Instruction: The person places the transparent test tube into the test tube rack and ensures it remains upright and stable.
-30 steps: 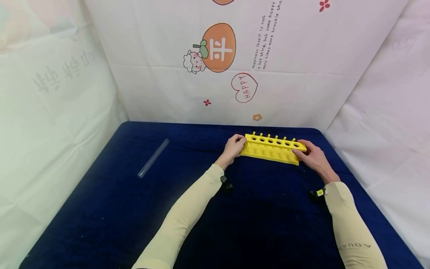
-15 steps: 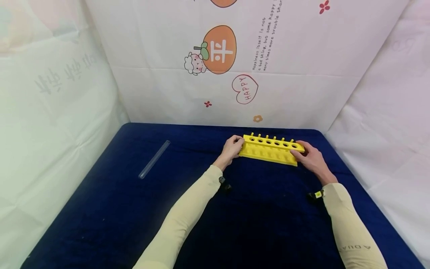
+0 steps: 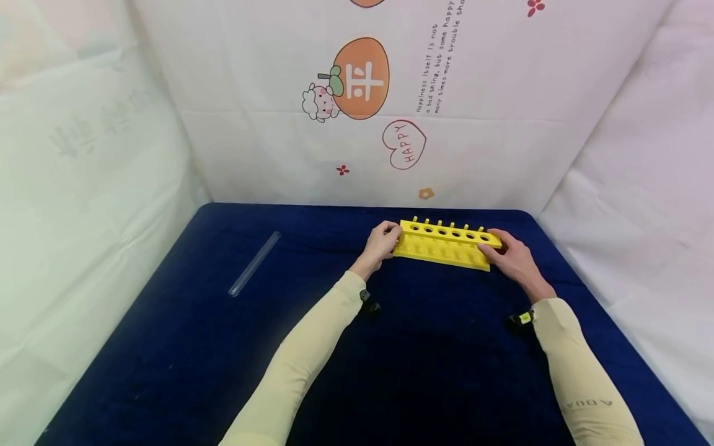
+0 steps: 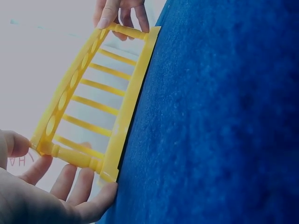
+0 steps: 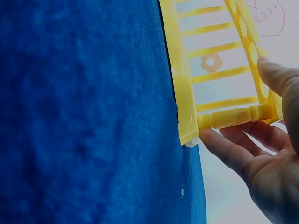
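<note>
A yellow test tube rack stands upright near the back right of the table, with a row of round holes along its top bar and pegs behind. My left hand grips its left end; in the left wrist view, thumb and fingers curl about the end post. At the other end my right hand holds the rack, thumb on the top bar and fingers around the right post. No tubes sit in the holes. To the left, a clear test tube lies slantwise on the cloth.
A dark blue cloth covers the table. White printed sheeting rises behind the table's back edge, and plain white sheets hang at both sides.
The rack has shifted slightly to the left, with both hands keeping hold of its ends. The clear tube lies where it was.
</note>
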Demonstrator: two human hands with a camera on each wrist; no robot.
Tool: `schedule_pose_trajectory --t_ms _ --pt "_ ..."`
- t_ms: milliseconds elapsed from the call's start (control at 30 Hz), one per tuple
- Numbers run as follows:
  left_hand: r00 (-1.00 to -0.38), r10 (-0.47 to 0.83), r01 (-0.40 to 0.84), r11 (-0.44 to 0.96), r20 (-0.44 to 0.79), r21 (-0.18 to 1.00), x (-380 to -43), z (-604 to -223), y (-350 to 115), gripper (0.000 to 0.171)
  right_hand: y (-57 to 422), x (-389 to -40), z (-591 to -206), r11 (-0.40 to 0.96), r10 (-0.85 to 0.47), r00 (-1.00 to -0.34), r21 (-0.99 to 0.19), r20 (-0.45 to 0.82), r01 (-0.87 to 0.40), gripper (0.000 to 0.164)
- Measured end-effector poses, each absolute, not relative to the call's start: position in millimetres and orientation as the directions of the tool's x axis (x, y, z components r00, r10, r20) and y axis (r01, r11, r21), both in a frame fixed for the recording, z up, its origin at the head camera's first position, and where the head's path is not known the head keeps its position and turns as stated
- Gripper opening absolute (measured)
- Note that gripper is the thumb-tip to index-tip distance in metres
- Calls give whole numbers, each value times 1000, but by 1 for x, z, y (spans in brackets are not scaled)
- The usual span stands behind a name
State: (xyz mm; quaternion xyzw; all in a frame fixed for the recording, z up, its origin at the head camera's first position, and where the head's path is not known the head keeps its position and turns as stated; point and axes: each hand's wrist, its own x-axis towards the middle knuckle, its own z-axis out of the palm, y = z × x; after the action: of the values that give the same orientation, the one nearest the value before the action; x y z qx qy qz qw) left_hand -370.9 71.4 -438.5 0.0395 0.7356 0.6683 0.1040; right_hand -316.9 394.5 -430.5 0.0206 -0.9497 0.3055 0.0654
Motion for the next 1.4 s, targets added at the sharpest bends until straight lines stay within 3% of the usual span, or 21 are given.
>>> schedule_pose_trajectory --t_ms 1400 --pt "-981 161 -90 101 -106 991 -370 -436 50 29 374 -329 -429 818 -31 -992 -568 125 -97 79"
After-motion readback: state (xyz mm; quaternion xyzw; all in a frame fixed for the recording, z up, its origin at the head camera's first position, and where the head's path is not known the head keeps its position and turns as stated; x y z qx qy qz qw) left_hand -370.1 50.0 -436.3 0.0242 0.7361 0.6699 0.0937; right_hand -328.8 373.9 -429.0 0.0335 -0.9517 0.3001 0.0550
